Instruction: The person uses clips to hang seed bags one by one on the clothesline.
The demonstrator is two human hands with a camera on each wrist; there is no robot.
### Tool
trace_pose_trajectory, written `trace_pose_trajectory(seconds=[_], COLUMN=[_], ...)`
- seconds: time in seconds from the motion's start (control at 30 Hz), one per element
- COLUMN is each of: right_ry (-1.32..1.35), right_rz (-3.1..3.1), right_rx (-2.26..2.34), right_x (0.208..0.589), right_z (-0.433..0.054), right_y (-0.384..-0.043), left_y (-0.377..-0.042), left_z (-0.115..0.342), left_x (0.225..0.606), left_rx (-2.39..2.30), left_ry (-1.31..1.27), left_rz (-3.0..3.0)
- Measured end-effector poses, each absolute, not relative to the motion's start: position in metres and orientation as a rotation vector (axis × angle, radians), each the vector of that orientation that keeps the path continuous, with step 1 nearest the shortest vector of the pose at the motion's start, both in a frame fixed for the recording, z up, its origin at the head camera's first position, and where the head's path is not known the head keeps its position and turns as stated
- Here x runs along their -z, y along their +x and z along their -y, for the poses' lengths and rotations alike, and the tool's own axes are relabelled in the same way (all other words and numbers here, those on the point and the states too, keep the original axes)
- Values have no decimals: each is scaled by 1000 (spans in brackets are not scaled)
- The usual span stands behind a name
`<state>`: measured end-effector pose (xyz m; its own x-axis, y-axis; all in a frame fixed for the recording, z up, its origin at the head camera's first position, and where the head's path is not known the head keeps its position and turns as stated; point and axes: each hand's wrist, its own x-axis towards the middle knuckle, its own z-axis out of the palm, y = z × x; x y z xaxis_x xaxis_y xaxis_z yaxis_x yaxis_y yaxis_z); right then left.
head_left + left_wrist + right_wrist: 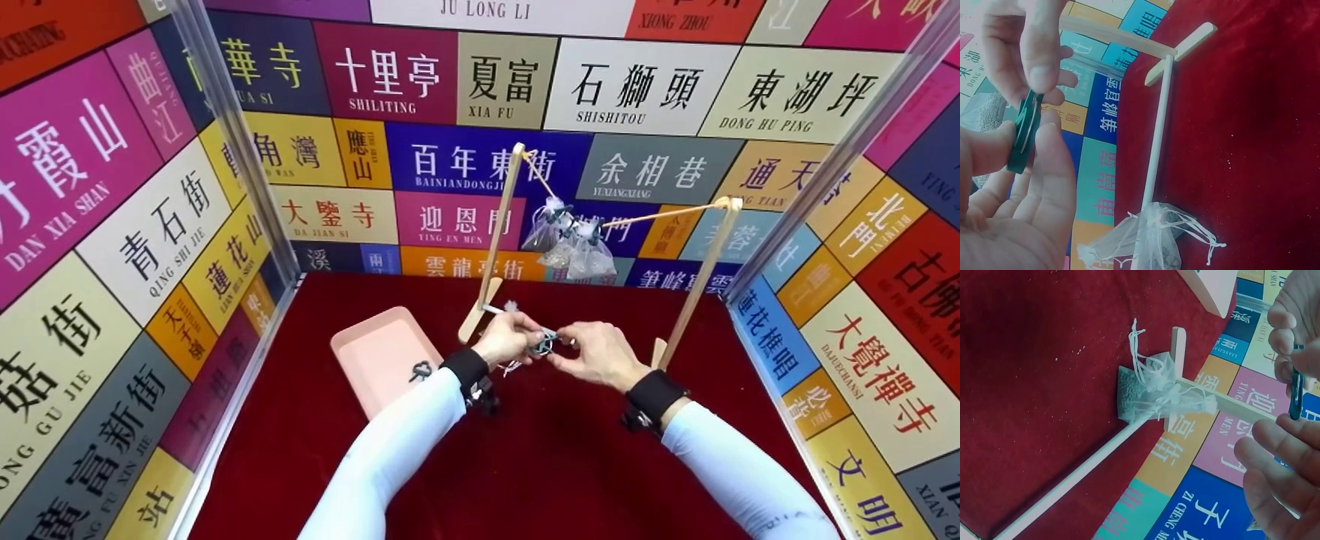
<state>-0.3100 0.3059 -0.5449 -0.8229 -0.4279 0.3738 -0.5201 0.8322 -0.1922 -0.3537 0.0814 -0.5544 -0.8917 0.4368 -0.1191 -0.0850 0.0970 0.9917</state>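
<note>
Both hands meet over the base of a wooden stand, around a small dark green openwork piece (545,343) that is flat and seen edge-on in the wrist views. My left hand (508,337) grips its lower part between thumb and fingers. Thumb and fingertips of my right hand (602,352) pinch its other end in the left wrist view. Just beneath the hands, a white rod (1158,135) runs between the stand's feet. A white gauze drawstring bag (1151,391) with dark grains inside lies against the rod's end.
Two wooden uprights, left (501,225) and right (701,281), carry a slack cord with several filled gauze bags (574,244). On the left, a pink tray (382,337) holds a dark green item (421,370). Red cloth (525,465) covers the table; printed panels surround it.
</note>
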Motion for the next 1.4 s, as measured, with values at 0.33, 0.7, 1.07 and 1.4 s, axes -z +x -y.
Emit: trace_pose_trajectory(seconds=[0.33,0.7,1.07,1.4], right_ry=[717,733,982,895], right_rz=[2670,2680,2458,2590], right_rx=[-264,-198,-168,-96], right_x=[550,554,555,550], right_z=[-319,-350,-358,-372], right_y=[-307,-304,-305,-294], left_y=[-372,-415,-425,-496], left_z=[-82,-72,-103,-119], left_x=[564,571,567,700], left_rx=[-1650,-873,-342,-456], left_ry=[395,546,702,859], left_rz=[-2287,-3028,-2972,-3176])
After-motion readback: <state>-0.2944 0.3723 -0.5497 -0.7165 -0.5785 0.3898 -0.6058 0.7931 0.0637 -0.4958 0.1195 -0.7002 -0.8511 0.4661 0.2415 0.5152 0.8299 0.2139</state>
